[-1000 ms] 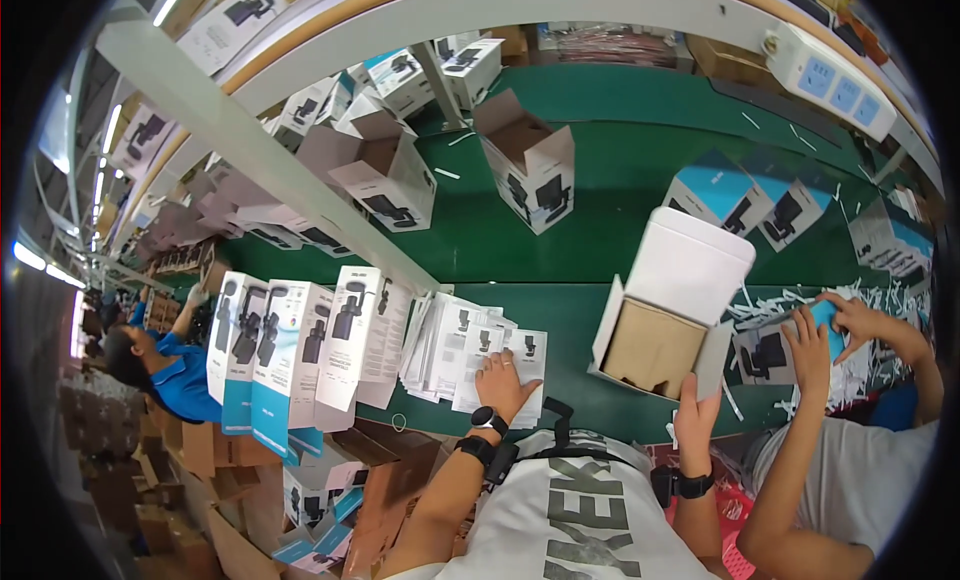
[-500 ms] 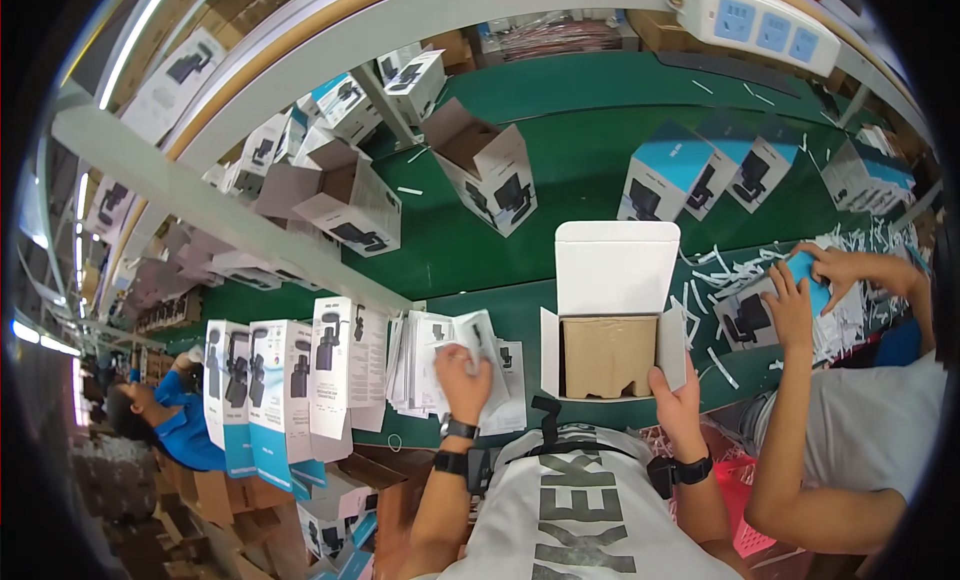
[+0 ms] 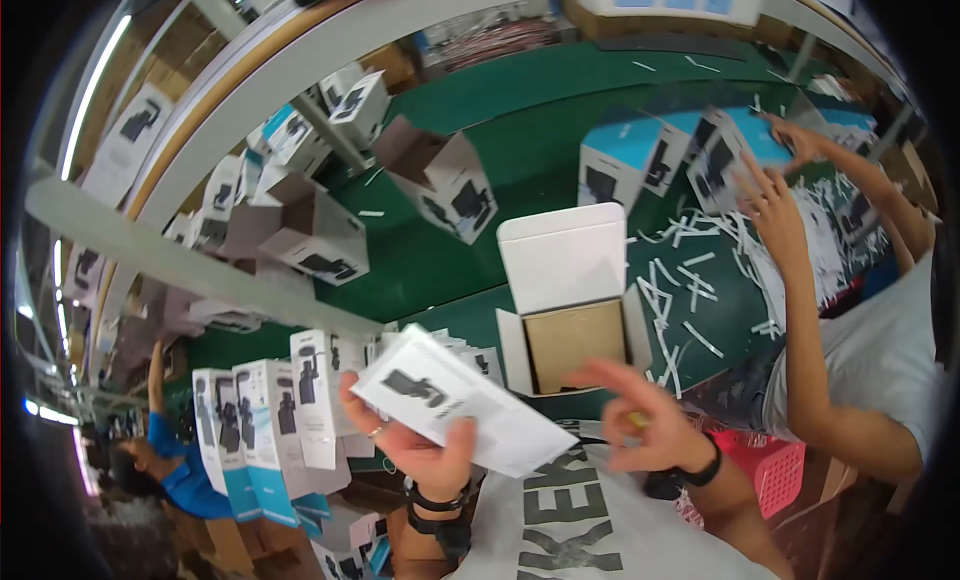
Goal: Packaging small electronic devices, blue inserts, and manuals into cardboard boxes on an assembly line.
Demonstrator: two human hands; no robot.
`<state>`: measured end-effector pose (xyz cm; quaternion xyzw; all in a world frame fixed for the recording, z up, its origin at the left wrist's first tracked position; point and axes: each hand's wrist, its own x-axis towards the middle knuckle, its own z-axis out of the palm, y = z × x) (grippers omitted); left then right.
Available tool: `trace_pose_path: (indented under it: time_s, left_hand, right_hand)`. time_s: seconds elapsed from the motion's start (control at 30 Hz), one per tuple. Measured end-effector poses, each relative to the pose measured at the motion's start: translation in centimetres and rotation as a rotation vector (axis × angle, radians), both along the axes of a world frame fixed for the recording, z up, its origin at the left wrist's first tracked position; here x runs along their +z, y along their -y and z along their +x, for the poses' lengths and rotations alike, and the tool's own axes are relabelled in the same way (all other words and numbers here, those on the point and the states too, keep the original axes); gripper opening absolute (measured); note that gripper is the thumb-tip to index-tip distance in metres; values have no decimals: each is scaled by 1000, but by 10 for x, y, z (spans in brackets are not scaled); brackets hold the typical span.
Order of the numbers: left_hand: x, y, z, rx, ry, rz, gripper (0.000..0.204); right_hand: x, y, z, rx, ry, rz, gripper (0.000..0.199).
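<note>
My left hand (image 3: 425,455) is closed on a white instruction booklet (image 3: 455,400) with a picture of a dark device on its front. The booklet is tilted and raised in front of my chest. My right hand (image 3: 645,425) is off to its right, index finger stretched out and the others partly bent. Something small and yellowish shows by its fingers, too small to name. Just beyond that hand an open white box (image 3: 562,260) stands with its lid up and side flaps spread. Inside it lies a brown cardboard insert (image 3: 575,345).
On my left stand printed boxes (image 3: 265,420), with more paper booklets (image 3: 480,358) behind the raised one. A co-worker's hands (image 3: 770,205) touch a blue-topped box (image 3: 710,165) at the right. Paper strips (image 3: 690,280) litter the green table (image 3: 420,290). A pink basket (image 3: 775,470) is low right.
My left hand has lifted the booklet from the stack toward my chest. My right hand has let go of the white box's side. The co-worker's hands and box have moved farther away.
</note>
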<state>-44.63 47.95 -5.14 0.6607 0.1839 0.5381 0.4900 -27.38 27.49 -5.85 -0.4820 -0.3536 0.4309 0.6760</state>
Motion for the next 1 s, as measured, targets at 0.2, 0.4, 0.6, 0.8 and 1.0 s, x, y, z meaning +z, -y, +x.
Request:
trace_pose_path:
  time_s: [0.2,0.4,0.6,0.8,1.0]
  left_hand:
    - [33,10,41,-689,121,-553,105]
    - [-22,-28,61,-426,83,172,81]
    - [-57,-31,65,-403,-155,466,68]
    - [-24,-20,62,-307,-698,696,80]
    - [-46,-18,43,-339,-804,519,95]
  right_hand:
    - [-29,-19,-7,159,217,-113,49]
    - [-59,37,15,229,295,-357,39]
    - [-144,105,15,-367,753,-577,36]
    - [-129,93,30,-498,596,-569,28]
    - [-102,62,44,-559,236,-592,20]
